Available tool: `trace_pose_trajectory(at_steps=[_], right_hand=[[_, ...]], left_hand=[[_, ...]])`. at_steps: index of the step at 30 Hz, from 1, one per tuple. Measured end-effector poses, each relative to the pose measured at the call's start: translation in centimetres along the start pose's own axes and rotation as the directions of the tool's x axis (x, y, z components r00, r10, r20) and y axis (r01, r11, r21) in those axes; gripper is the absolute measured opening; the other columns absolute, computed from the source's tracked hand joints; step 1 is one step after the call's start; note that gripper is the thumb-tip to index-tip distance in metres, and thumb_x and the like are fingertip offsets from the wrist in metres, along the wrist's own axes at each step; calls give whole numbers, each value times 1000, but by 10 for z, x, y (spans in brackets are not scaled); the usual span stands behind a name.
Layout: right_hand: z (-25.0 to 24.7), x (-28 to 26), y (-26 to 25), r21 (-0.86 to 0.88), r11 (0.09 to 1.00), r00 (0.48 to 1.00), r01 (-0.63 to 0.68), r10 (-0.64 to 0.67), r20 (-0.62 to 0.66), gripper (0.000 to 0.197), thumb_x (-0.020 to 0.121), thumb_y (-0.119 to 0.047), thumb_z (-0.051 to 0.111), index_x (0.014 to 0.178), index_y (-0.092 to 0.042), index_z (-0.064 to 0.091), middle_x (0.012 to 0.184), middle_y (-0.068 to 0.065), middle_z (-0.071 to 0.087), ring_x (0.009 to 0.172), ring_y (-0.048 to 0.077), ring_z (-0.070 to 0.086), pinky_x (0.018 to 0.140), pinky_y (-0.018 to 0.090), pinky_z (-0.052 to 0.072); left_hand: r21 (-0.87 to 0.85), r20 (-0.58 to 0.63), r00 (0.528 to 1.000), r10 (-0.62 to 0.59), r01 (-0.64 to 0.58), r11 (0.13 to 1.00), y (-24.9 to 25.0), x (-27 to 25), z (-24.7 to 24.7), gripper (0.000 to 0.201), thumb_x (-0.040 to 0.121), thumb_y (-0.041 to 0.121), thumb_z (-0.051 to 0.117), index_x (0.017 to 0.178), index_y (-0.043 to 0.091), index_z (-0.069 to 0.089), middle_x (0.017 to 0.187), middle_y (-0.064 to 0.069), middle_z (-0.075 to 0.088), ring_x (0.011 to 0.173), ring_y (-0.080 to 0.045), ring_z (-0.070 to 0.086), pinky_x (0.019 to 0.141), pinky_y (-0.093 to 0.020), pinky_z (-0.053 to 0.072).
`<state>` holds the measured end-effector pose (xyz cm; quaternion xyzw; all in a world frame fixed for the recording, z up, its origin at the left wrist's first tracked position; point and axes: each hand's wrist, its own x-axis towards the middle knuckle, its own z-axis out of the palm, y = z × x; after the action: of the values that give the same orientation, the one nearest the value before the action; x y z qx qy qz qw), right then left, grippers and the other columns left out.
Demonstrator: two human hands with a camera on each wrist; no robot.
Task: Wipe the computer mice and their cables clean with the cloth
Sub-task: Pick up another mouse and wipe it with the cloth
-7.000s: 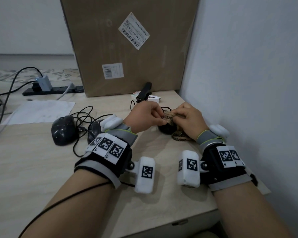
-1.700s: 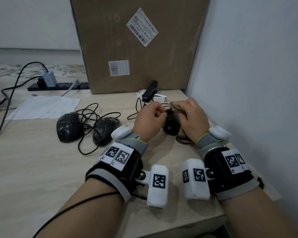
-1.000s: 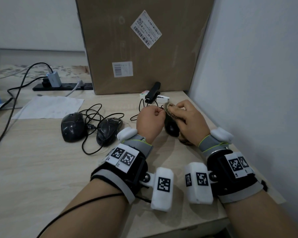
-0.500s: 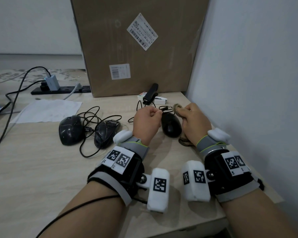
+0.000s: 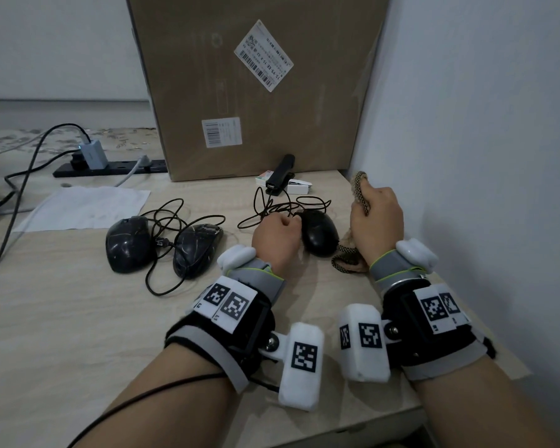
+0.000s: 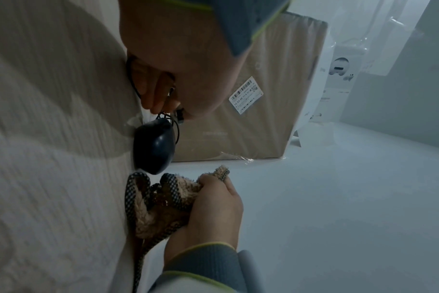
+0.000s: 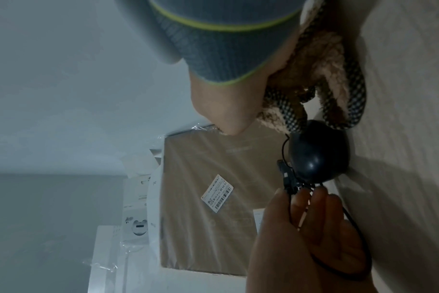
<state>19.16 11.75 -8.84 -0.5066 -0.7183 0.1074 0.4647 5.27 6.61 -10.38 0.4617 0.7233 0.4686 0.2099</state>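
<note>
A black mouse (image 5: 319, 232) lies on the wooden table (image 5: 62, 318) between my hands, uncovered. My left hand (image 5: 282, 221) is curled just left of it and pinches its thin black cable (image 7: 353, 255); the USB plug (image 7: 287, 178) sticks out by the fingertips (image 6: 158, 99). My right hand (image 5: 369, 202) is right of the mouse, near the wall, and grips a bunched beige cloth (image 5: 359, 189) with a checked border (image 6: 173, 190). Part of the cloth hangs down to the table (image 5: 346, 260). Two more black mice (image 5: 128, 244) (image 5: 196, 248) lie to the left with tangled cables (image 5: 172, 218).
A tall cardboard box (image 5: 256, 92) stands at the back, with a black clip-like device (image 5: 280, 171) and small white boxes in front of it. A power strip (image 5: 110, 166) and a paper sheet (image 5: 84, 205) lie at the back left. A white wall (image 5: 482, 156) runs along the right.
My right hand has drawn the cloth off the mouse and away to the right, toward the wall. The mouse now lies bare. My left hand keeps its hold on the cable.
</note>
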Motion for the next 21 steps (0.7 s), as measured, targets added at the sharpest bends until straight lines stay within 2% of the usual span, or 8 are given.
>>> trace_pose_trajectory(at_steps=[3,6,8,12,14,16,19,21], right_hand=[[-2,1,-2,-24,999,1000,-26,26,-17,49,89,-6,46,135,-20,46,109,18,50,95,31,53,65,18,25],[-5,1,-1,-26,999,999,-47,46,-21,48,86,-4,47,131,-20,51,107,17,53,95,31,53,68,21,29],[-7,0,-1,-2,999,999,-40,40,8,47,83,0,47,124,-20,58,104,16,56,96,32,54,71,23,33],[-4,-5,-4,-4,997,978,78,-76,194,44,81,2,49,114,-21,66,99,9,56,94,27,55,80,28,40],[-1,-8,-5,-51,993,936,109,-85,342,36,85,-3,49,111,-21,67,99,1,49,94,23,53,83,32,43],[-1,-10,-6,-75,991,889,109,-63,454,30,88,-7,48,108,-17,68,99,-4,44,97,20,52,86,33,42],[-3,-11,-10,-40,991,852,128,-89,516,32,84,0,48,103,-13,71,104,-4,42,99,19,50,88,32,42],[-5,-13,-13,-10,994,841,111,-88,534,28,80,5,52,93,-7,73,103,-3,44,99,19,51,89,30,42]], left_hand=[[18,42,999,15,-16,1000,5,-4,3,34,95,27,47,67,8,50,88,-20,62,89,-34,56,68,-31,34],[13,64,998,9,-10,1000,7,-6,3,27,94,24,50,94,3,67,103,-14,68,102,-31,59,81,-32,43],[0,52,999,1,-1,1000,6,-6,2,27,93,21,50,105,5,68,108,-11,68,105,-28,59,87,-34,45],[-71,43,998,-36,39,997,3,-5,3,25,87,19,50,94,3,68,99,-16,69,97,-34,63,84,-41,50],[-168,61,997,-47,56,984,-2,-2,7,32,77,27,47,88,3,65,95,-22,69,93,-38,65,83,-49,53],[-217,86,996,-37,55,975,-9,2,9,40,72,31,43,89,3,65,96,-24,69,94,-40,66,84,-52,54],[-239,115,992,-51,77,968,-11,2,10,27,72,32,43,79,12,60,100,-25,68,96,-41,65,86,-53,53],[-268,134,989,-69,104,958,-7,-2,6,18,72,30,44,71,17,56,102,-27,67,98,-41,65,86,-53,53]])
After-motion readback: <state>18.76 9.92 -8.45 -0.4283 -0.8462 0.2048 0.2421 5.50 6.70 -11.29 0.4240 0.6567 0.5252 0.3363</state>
